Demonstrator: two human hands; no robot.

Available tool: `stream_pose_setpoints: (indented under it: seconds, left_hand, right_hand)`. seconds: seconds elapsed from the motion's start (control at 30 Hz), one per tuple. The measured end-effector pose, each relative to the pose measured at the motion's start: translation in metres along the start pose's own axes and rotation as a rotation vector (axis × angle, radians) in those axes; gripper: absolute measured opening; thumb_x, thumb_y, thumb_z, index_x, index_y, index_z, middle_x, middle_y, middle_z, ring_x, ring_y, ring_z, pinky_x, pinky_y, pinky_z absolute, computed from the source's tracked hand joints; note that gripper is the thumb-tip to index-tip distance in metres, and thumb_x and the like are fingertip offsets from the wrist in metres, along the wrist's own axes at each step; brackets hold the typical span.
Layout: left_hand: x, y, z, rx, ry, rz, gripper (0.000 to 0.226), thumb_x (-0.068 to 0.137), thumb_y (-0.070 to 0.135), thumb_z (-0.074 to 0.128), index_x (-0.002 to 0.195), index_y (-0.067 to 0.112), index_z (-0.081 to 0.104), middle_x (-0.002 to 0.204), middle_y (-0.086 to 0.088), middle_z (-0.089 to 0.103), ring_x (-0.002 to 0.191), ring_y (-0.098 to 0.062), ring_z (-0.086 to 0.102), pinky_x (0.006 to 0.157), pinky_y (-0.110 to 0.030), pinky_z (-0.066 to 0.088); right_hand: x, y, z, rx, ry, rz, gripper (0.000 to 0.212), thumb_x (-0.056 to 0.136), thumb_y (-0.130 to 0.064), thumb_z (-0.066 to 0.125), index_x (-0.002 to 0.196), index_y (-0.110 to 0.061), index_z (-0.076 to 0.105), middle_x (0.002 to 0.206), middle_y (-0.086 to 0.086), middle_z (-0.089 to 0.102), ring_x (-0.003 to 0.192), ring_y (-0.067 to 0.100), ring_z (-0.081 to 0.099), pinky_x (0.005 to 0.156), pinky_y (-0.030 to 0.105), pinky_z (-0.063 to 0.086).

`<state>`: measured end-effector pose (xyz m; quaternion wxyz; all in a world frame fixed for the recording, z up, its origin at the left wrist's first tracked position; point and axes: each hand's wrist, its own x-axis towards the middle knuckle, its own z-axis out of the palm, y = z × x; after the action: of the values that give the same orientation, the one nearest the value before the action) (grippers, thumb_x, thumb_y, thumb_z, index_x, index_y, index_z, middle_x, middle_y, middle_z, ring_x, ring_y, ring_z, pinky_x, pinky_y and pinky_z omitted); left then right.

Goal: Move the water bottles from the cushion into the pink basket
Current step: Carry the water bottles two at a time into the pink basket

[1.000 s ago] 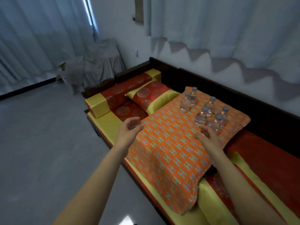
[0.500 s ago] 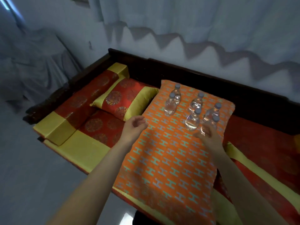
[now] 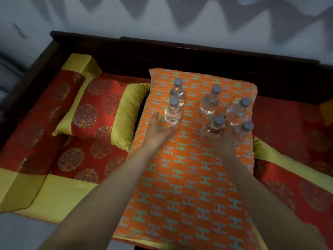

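Note:
Several clear water bottles with grey caps stand upright on the far half of an orange cushion point(image 3: 180, 177) patterned with teal H shapes. My left hand point(image 3: 158, 131) is open, palm up, with its fingertips at the base of the near-left bottle point(image 3: 173, 112). Another bottle point(image 3: 178, 92) stands just behind that one. My right hand point(image 3: 224, 141) reaches between the two nearest right bottles and touches the middle one point(image 3: 213, 129); the frame does not show whether it grips. The other bottle point(image 3: 244, 129) stands right beside it. No pink basket is in view.
The cushion lies on a red-and-yellow bench mat point(image 3: 297, 186). A red pillow with yellow ends point(image 3: 100, 109) leans against the cushion's left side, and a bolster point(image 3: 54, 98) lies further left. A dark wooden back rail point(image 3: 180, 53) runs behind. Grey floor shows at the lower left.
The view has come closer and tilted down over the cushion. Both hands moved forward: the left reached the near-left bottle and the right slid in between the two nearest right bottles.

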<state>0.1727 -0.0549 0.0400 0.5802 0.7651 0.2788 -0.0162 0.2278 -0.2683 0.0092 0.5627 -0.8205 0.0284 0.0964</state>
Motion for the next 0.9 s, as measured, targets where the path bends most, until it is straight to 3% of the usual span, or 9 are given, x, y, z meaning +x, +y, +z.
stream_pose_setpoints:
  seconds: [0.07,0.13,0.2,0.23,0.37,0.5,0.73,0.83,0.9]
  left_hand:
    - [0.033,-0.001,0.006,0.056,-0.036,0.03,0.099,0.073,0.036,0.08,0.151,0.018,0.021,0.157,-0.003,0.026,0.143,-0.018,0.027,0.116,-0.038,0.027]
    - [0.058,0.0,0.012,0.095,-0.072,0.069,0.103,0.071,0.035,0.081,0.151,0.016,0.02,0.157,-0.004,0.025,0.143,-0.02,0.026,0.116,-0.041,0.027]
    - [0.076,0.0,0.017,0.081,-0.102,0.09,0.102,0.07,0.031,0.083,0.15,0.015,0.021,0.155,-0.006,0.028,0.142,-0.021,0.028,0.115,-0.039,0.028]
    - [0.081,0.0,0.019,0.072,-0.112,0.103,0.101,0.069,0.03,0.084,0.149,0.015,0.024,0.153,-0.005,0.032,0.139,-0.021,0.031,0.111,-0.034,0.03]
    - [0.098,0.001,0.025,0.021,-0.15,0.149,0.087,0.066,0.024,0.086,0.139,0.018,0.039,0.133,-0.002,0.053,0.118,-0.018,0.052,0.088,-0.022,0.037]
    - [0.106,-0.004,0.027,0.053,-0.151,0.121,0.085,0.064,0.023,0.087,0.135,0.017,0.04,0.129,-0.001,0.056,0.113,-0.017,0.053,0.087,-0.025,0.039]
    - [0.108,-0.007,0.026,0.157,-0.168,0.153,0.083,0.057,0.021,0.091,0.125,0.015,0.044,0.112,0.005,0.055,0.097,-0.011,0.053,0.063,-0.003,0.034]
    - [0.106,-0.008,0.027,0.184,-0.142,0.166,0.078,0.058,0.021,0.09,0.122,0.017,0.045,0.109,0.005,0.057,0.093,-0.011,0.054,0.061,-0.004,0.033]
    - [0.104,-0.008,0.027,0.184,-0.13,0.167,0.072,0.061,0.023,0.088,0.12,0.02,0.046,0.109,0.004,0.06,0.093,-0.013,0.057,0.063,-0.009,0.036]
  right_hand:
    - [0.013,0.007,0.009,0.006,0.038,-0.001,0.042,0.08,-0.012,0.074,0.117,-0.008,0.055,0.099,0.015,0.068,0.08,0.022,0.067,0.068,0.04,0.056]
    - [0.019,0.014,0.017,-0.041,0.092,-0.024,0.02,0.078,-0.015,0.074,0.092,-0.02,0.061,0.082,-0.001,0.068,0.067,0.005,0.065,0.058,0.021,0.052]
    - [0.019,0.017,0.021,-0.086,0.138,0.011,0.032,0.076,-0.019,0.077,0.099,-0.029,0.056,0.091,-0.01,0.066,0.073,-0.006,0.063,0.056,0.007,0.046]
    - [0.018,0.018,0.022,-0.108,0.147,0.029,0.041,0.076,-0.022,0.078,0.107,-0.029,0.053,0.098,-0.011,0.065,0.077,-0.007,0.063,0.06,0.008,0.046]
    - [0.022,0.024,0.024,-0.111,0.132,0.051,0.056,0.076,-0.023,0.079,0.123,-0.019,0.049,0.112,-0.002,0.064,0.096,0.015,0.065,0.081,0.039,0.055]
    - [0.023,0.025,0.025,-0.146,0.158,0.026,0.059,0.078,-0.021,0.078,0.127,-0.016,0.045,0.117,0.001,0.061,0.103,0.018,0.062,0.088,0.043,0.054]
    - [0.024,0.028,0.028,-0.144,0.171,0.04,0.07,0.076,-0.013,0.078,0.133,-0.011,0.038,0.119,0.008,0.061,0.103,0.023,0.064,0.084,0.046,0.056]
    - [0.024,0.025,0.029,-0.1,0.203,0.076,0.083,0.075,-0.016,0.08,0.139,-0.017,0.028,0.115,-0.003,0.062,0.098,0.019,0.066,0.075,0.033,0.056]
    - [0.022,0.022,0.03,-0.064,0.227,0.095,0.085,0.074,-0.018,0.082,0.138,-0.019,0.027,0.112,-0.007,0.061,0.094,0.016,0.066,0.076,0.035,0.055]
